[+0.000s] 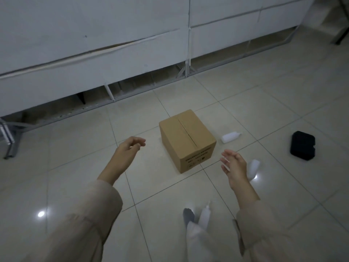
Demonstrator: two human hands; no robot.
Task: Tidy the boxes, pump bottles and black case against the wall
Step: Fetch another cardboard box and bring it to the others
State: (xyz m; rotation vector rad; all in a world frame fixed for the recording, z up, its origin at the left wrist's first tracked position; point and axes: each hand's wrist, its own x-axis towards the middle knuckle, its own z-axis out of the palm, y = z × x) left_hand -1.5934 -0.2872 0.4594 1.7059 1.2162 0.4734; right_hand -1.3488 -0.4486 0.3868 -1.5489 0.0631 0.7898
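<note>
A brown cardboard box [187, 139] stands closed on the tiled floor, away from the wall. My left hand [130, 148] hovers to its left, fingers loosely bent, holding nothing. My right hand [233, 164] hovers to the box's right, fingers straight, empty. A white pump bottle [230, 137] lies on its side just right of the box. A second white bottle [253, 168] lies behind my right hand, partly hidden by it. A third white bottle [204, 214] lies near my foot. The black case [302, 145] lies flat on the floor at the right.
White-covered metal shelving [94, 59] runs along the far side, its bottom shelf open just above the floor. A grey metal upright [8, 140] stands at the left. My foot in a grey sock [188, 216] is at the bottom centre.
</note>
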